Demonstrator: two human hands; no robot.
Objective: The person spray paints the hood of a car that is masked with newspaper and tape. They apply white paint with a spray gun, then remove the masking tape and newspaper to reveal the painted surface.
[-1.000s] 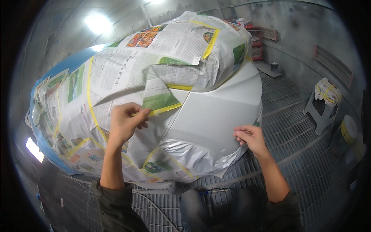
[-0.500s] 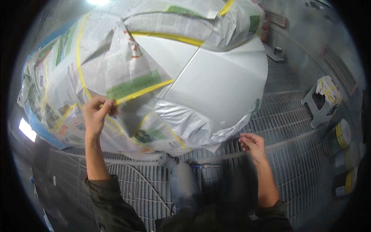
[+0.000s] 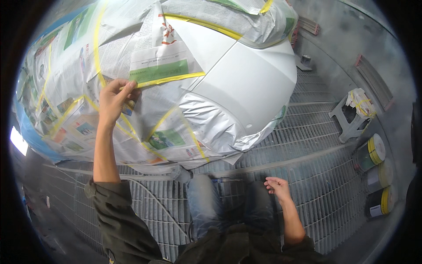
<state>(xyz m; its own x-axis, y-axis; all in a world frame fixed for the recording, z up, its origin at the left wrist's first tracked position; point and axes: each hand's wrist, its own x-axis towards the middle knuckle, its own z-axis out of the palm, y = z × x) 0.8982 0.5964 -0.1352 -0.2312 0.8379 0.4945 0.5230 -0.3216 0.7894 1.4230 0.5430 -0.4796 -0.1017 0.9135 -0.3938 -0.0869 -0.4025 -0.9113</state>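
Observation:
My left hand [image 3: 121,99] pinches the taped lower corner of a loose newspaper sheet [image 3: 160,57] with a green band and yellow tape along its edge. It lies over a car body that is wrapped in newspaper and tape. Right of the sheet is a bare white panel [image 3: 250,83], with crinkled silvery masking [image 3: 211,123] below it. My right hand [image 3: 277,187] is low on the right, away from the car, above my leg and the grated floor; its fingers are loosely bent and slightly apart, with nothing visible in them.
A grey stool [image 3: 343,119] with taped paper on top stands right, beside several buckets [image 3: 367,154]. Blue sheeting [image 3: 39,145] edges the car's left. A hose [image 3: 158,198] crosses the grated floor [image 3: 321,189]. A small can [image 3: 306,59] stands far right of the car.
My left hand has moved left and up in the picture with the sheet's corner, which now lies more spread out. My right hand has dropped lower. The view has tilted downward.

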